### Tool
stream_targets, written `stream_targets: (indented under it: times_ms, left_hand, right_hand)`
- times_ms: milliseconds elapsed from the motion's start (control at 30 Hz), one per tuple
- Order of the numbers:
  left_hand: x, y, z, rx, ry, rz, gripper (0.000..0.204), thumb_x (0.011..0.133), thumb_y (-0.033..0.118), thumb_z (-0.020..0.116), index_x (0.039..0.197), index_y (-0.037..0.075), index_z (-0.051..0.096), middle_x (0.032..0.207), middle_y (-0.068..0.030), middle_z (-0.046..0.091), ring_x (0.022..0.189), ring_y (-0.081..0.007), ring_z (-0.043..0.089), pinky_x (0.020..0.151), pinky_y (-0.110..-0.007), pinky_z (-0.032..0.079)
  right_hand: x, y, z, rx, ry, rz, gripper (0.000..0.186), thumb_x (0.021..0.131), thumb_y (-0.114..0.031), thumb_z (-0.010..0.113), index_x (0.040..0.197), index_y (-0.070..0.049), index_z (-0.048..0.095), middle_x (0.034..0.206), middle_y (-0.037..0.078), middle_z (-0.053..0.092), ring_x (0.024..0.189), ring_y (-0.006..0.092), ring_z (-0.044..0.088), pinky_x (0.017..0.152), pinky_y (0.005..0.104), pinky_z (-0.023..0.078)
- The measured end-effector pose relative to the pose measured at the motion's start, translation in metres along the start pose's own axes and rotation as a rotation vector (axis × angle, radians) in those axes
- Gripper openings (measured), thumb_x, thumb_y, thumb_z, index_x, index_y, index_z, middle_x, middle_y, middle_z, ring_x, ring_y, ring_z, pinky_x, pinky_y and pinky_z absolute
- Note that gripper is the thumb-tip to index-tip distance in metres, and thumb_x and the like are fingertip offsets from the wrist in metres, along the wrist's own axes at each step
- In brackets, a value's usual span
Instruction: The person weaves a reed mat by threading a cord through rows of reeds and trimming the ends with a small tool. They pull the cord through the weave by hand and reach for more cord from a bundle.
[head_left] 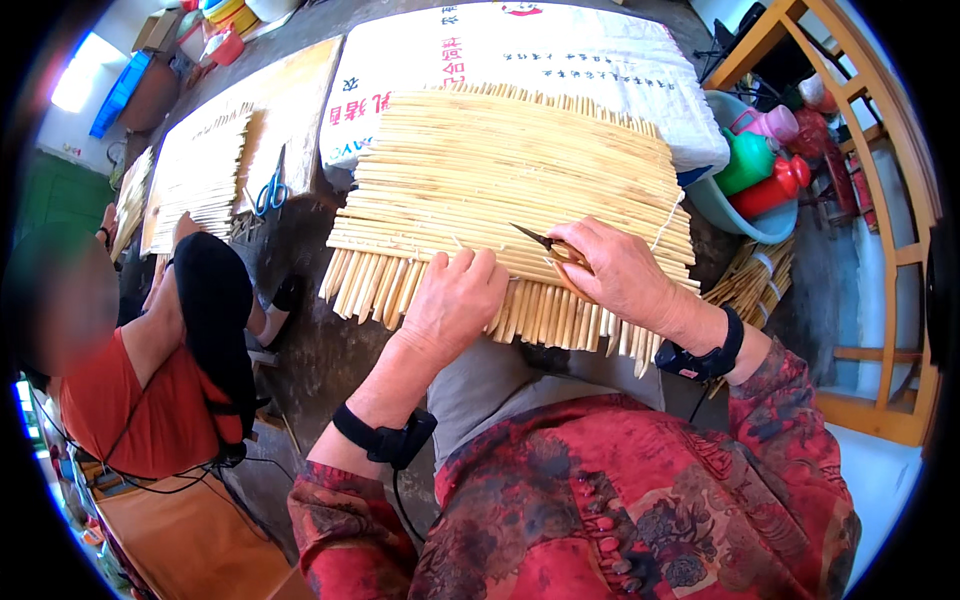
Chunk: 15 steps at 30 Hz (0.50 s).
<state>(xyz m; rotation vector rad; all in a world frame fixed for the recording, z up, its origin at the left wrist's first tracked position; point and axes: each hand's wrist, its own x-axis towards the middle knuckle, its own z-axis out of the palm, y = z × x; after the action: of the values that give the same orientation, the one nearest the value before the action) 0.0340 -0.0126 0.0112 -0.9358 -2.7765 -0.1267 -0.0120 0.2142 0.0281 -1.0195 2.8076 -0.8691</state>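
Note:
A pale reed mat (515,150) of parallel sticks lies in front of me, with a row of crosswise stick ends (360,285) along its near edge. My left hand (450,300) rests at that edge with fingers curled together; what they pinch is hidden. Just right of it, my right hand (620,270) grips small scissors with dark blades (530,236) and golden handles over the mat. A white string (668,222) hangs at the mat's right side. Printed white sacking (620,70) lies beneath the mat's far part.
At left a co-worker (150,390) in red sits by another mat (195,185) on a board (290,100) with blue-handled scissors (270,190). A basin (765,220) of plastic containers, a reed bundle (750,280) and a wooden frame (880,380) stand at right.

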Motion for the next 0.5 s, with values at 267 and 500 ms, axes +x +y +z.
stream_targets:
  times_ms: [267,500]
  left_hand:
    - [0.007,-0.005,-0.005,0.154,-0.026,0.055,0.008,0.072,0.012,0.056,0.078,0.007,0.053,0.081,-0.0067,0.049,0.075,-0.0211,0.053,0.065,-0.035,0.042]
    - [0.000,-0.005,-0.005,0.021,-0.060,0.030,0.012,0.073,0.009,0.055,0.084,0.004,0.054,0.084,-0.0074,0.050,0.080,-0.0221,0.054,0.070,-0.035,0.043]
  right_hand:
    - [-0.010,0.006,-0.005,0.036,0.030,-0.002,0.032,0.082,-0.011,0.063,0.112,-0.005,0.057,0.092,0.014,0.061,0.083,0.0313,0.062,0.071,0.0370,0.051]
    - [-0.012,0.015,-0.009,0.080,0.012,0.029,0.031,0.082,-0.012,0.062,0.111,-0.004,0.057,0.093,0.014,0.061,0.083,0.0317,0.062,0.071,0.0376,0.051]
